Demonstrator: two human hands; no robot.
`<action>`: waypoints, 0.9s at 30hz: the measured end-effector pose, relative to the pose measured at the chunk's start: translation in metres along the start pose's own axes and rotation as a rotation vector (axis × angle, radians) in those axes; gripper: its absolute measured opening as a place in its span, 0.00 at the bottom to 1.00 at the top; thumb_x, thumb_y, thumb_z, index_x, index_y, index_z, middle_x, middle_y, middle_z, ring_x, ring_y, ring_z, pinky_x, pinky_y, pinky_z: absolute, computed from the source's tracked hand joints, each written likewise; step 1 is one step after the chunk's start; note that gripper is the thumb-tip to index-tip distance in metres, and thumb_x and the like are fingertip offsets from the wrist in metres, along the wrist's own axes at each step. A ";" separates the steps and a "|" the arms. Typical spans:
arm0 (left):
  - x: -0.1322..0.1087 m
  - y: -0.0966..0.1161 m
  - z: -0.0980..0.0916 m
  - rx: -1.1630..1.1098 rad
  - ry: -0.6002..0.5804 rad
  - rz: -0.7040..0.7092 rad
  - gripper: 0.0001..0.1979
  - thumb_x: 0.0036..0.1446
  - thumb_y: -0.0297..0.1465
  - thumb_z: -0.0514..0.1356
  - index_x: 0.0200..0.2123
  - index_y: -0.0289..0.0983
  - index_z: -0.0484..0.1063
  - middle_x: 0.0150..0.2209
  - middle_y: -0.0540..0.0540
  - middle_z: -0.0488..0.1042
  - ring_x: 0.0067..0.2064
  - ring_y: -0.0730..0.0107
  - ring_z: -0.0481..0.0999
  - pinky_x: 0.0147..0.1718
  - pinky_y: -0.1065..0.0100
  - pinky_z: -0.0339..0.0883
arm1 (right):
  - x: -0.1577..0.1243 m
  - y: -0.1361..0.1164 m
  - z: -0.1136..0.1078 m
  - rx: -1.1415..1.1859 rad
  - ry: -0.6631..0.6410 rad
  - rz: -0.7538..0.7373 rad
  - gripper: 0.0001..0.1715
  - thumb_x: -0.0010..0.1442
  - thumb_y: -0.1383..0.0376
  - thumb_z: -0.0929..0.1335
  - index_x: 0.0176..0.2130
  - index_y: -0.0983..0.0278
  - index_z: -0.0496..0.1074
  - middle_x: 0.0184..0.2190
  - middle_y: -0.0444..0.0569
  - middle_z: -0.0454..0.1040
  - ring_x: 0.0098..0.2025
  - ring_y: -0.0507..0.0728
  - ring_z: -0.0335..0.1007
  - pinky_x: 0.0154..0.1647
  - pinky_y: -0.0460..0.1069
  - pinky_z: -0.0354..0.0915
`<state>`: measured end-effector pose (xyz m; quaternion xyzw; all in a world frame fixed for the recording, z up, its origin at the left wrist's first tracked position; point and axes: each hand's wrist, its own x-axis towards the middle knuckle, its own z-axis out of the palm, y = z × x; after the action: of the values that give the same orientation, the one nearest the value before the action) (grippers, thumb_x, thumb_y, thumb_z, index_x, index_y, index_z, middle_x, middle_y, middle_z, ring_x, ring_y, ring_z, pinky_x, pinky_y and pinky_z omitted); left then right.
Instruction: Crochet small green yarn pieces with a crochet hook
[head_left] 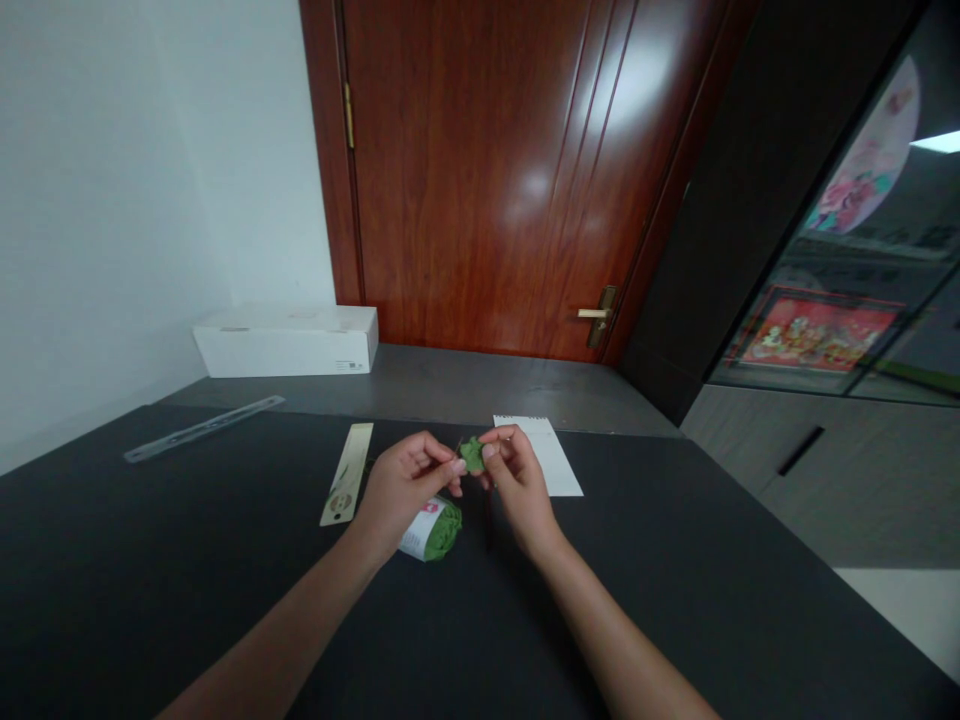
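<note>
Between my two hands, above the dark table, is a small green crochet piece (472, 455). The thumb and fingers of my right hand (520, 485) pinch it from the right. My left hand (405, 485) is closed in a pinch at its left edge, where a thin dark tip shows by the fingers; I cannot make out what that tip is. Below my left hand lies a ball of green yarn (444, 530) with a white paper band, partly hidden by the hand and wrist. A thin dark line runs down beneath my right hand, too dim to name.
Left of my hands lies a cream printed card strip (347, 475), and farther left a clear plastic strip (202, 428). A white notepad sheet (551, 460) lies behind my right hand. At the back left stands a long white box (289, 345), near a brown door (480, 180).
</note>
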<state>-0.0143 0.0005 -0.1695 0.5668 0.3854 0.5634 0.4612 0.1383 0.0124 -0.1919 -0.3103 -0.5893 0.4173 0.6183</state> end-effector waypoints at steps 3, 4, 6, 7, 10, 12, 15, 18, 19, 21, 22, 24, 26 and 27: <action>0.001 0.004 -0.002 -0.046 0.037 -0.002 0.11 0.46 0.30 0.70 0.26 0.37 0.69 0.23 0.50 0.76 0.24 0.70 0.75 0.28 0.68 0.69 | -0.002 -0.005 0.001 0.030 -0.003 -0.014 0.12 0.63 0.54 0.67 0.40 0.59 0.67 0.26 0.42 0.69 0.27 0.52 0.67 0.27 0.46 0.62; 0.001 0.005 -0.003 -0.061 0.052 0.006 0.11 0.46 0.30 0.70 0.26 0.37 0.69 0.24 0.50 0.76 0.24 0.70 0.75 0.28 0.68 0.69 | -0.002 -0.006 0.002 0.019 0.000 -0.022 0.12 0.63 0.54 0.67 0.40 0.60 0.68 0.26 0.42 0.69 0.27 0.52 0.67 0.27 0.46 0.63; 0.002 0.007 -0.005 -0.077 0.082 0.034 0.11 0.45 0.29 0.70 0.26 0.36 0.69 0.24 0.50 0.76 0.24 0.70 0.75 0.28 0.68 0.70 | -0.004 -0.007 0.002 -0.031 0.005 -0.038 0.11 0.64 0.55 0.67 0.41 0.60 0.69 0.25 0.41 0.68 0.27 0.52 0.67 0.28 0.46 0.62; 0.002 0.007 -0.006 -0.077 0.095 0.052 0.11 0.44 0.29 0.70 0.26 0.36 0.69 0.24 0.50 0.76 0.25 0.70 0.75 0.29 0.68 0.70 | -0.004 -0.006 0.001 -0.068 0.003 -0.049 0.10 0.64 0.57 0.67 0.42 0.60 0.69 0.25 0.41 0.67 0.27 0.52 0.66 0.28 0.46 0.62; 0.001 0.010 -0.008 -0.089 0.090 0.083 0.11 0.44 0.27 0.70 0.26 0.36 0.70 0.24 0.50 0.76 0.25 0.70 0.76 0.29 0.67 0.70 | -0.006 -0.003 0.000 -0.194 -0.029 -0.101 0.06 0.62 0.63 0.67 0.41 0.61 0.71 0.25 0.41 0.68 0.27 0.52 0.66 0.30 0.46 0.63; 0.000 0.011 -0.007 -0.124 0.046 0.074 0.11 0.44 0.27 0.70 0.26 0.36 0.70 0.25 0.50 0.77 0.25 0.70 0.76 0.29 0.67 0.71 | -0.007 -0.002 -0.001 -0.266 -0.075 -0.136 0.05 0.61 0.66 0.68 0.40 0.61 0.71 0.27 0.42 0.70 0.29 0.52 0.68 0.32 0.47 0.63; -0.002 0.012 -0.005 -0.187 -0.018 0.031 0.10 0.45 0.26 0.70 0.26 0.36 0.70 0.25 0.49 0.77 0.26 0.70 0.76 0.29 0.68 0.71 | -0.007 -0.001 0.000 -0.334 -0.123 -0.172 0.05 0.59 0.68 0.68 0.38 0.61 0.71 0.29 0.43 0.72 0.30 0.52 0.69 0.33 0.46 0.64; -0.002 0.012 -0.004 -0.260 -0.069 -0.011 0.11 0.45 0.26 0.71 0.25 0.35 0.70 0.25 0.49 0.77 0.25 0.71 0.75 0.28 0.69 0.70 | -0.007 -0.003 0.001 -0.371 -0.106 -0.198 0.03 0.58 0.69 0.69 0.36 0.61 0.71 0.29 0.43 0.72 0.31 0.52 0.68 0.32 0.46 0.63; -0.002 0.012 -0.004 -0.291 -0.086 -0.025 0.11 0.45 0.27 0.71 0.25 0.35 0.70 0.25 0.49 0.76 0.25 0.72 0.75 0.28 0.70 0.70 | -0.007 -0.003 0.002 -0.374 -0.097 -0.204 0.03 0.58 0.69 0.69 0.35 0.62 0.71 0.29 0.43 0.72 0.30 0.52 0.68 0.32 0.46 0.63; -0.001 0.013 -0.005 -0.349 -0.110 -0.045 0.12 0.45 0.27 0.72 0.25 0.35 0.70 0.25 0.50 0.76 0.25 0.72 0.74 0.27 0.71 0.69 | -0.007 -0.004 0.003 -0.345 -0.076 -0.201 0.04 0.57 0.70 0.68 0.34 0.62 0.70 0.29 0.43 0.71 0.30 0.52 0.66 0.31 0.46 0.62; -0.001 0.013 -0.006 -0.371 -0.112 -0.052 0.12 0.45 0.28 0.72 0.25 0.35 0.70 0.25 0.50 0.76 0.25 0.73 0.74 0.27 0.71 0.69 | -0.007 -0.004 0.003 -0.314 -0.063 -0.190 0.04 0.57 0.71 0.68 0.33 0.62 0.69 0.28 0.43 0.70 0.30 0.52 0.66 0.32 0.46 0.62; 0.000 0.013 -0.007 -0.394 -0.108 -0.065 0.12 0.45 0.28 0.72 0.25 0.35 0.70 0.25 0.50 0.75 0.26 0.72 0.74 0.27 0.71 0.69 | -0.006 -0.004 0.004 -0.231 -0.033 -0.153 0.05 0.56 0.71 0.67 0.33 0.61 0.68 0.28 0.42 0.69 0.30 0.52 0.66 0.33 0.47 0.62; 0.001 0.013 -0.008 -0.402 -0.095 -0.086 0.13 0.45 0.28 0.72 0.25 0.35 0.70 0.24 0.51 0.74 0.26 0.72 0.74 0.27 0.70 0.69 | -0.005 -0.004 0.004 -0.130 -0.010 -0.116 0.05 0.55 0.70 0.67 0.33 0.61 0.67 0.30 0.42 0.68 0.32 0.53 0.66 0.35 0.47 0.62; 0.002 0.013 -0.008 -0.401 -0.085 -0.103 0.13 0.44 0.28 0.73 0.24 0.35 0.70 0.24 0.51 0.74 0.25 0.73 0.73 0.26 0.70 0.69 | -0.004 -0.004 0.004 -0.081 -0.001 -0.097 0.05 0.55 0.69 0.68 0.32 0.61 0.66 0.30 0.43 0.68 0.34 0.53 0.66 0.36 0.48 0.62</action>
<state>-0.0232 -0.0008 -0.1574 0.4664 0.2744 0.5801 0.6088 0.1355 0.0063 -0.1897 -0.3061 -0.6203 0.3625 0.6245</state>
